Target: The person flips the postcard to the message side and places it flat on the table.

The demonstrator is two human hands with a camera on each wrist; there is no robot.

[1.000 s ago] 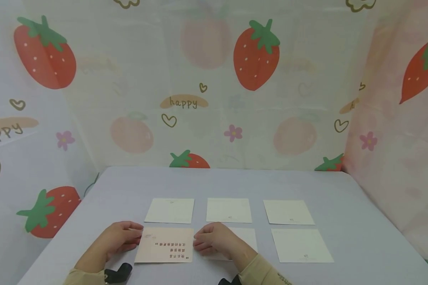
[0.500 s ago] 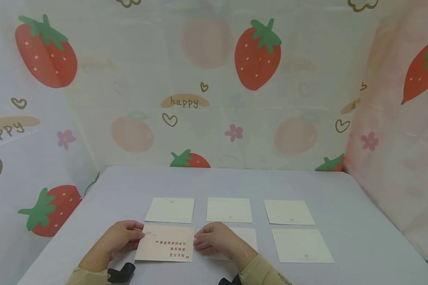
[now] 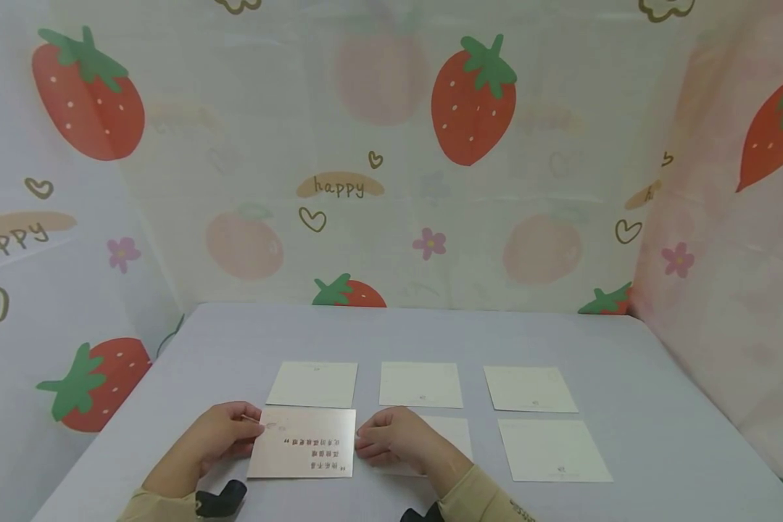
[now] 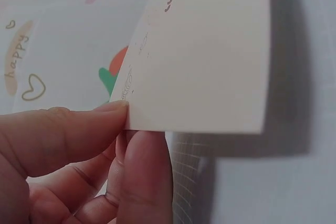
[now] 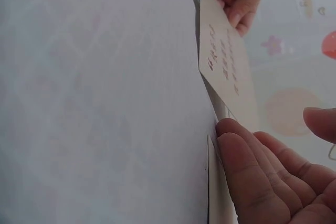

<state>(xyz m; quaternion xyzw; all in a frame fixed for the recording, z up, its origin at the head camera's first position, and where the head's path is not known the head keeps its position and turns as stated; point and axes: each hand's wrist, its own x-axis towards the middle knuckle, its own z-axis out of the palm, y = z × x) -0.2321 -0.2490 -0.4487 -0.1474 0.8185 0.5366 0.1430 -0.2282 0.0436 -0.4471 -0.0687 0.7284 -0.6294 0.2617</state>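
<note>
A pale card with dark printed characters is pinched at its left far corner by my left hand. In the left wrist view, the thumb lies on the printed face of the card, fingers behind it. That card is tilted, its shadow falling on the table. Close to its right edge is my right hand, above another card that it partly covers. The right wrist view shows the right thumb apart from the loosely bent fingers, nothing between them.
Three cream cards form a back row: left, middle and right. One more card lies at the front right. The white table is enclosed by a strawberry-print curtain.
My left thumb has moved onto the printed card and now pinches it. The card's far edge has risen, so the card tilts more. My right hand has hardly moved.
</note>
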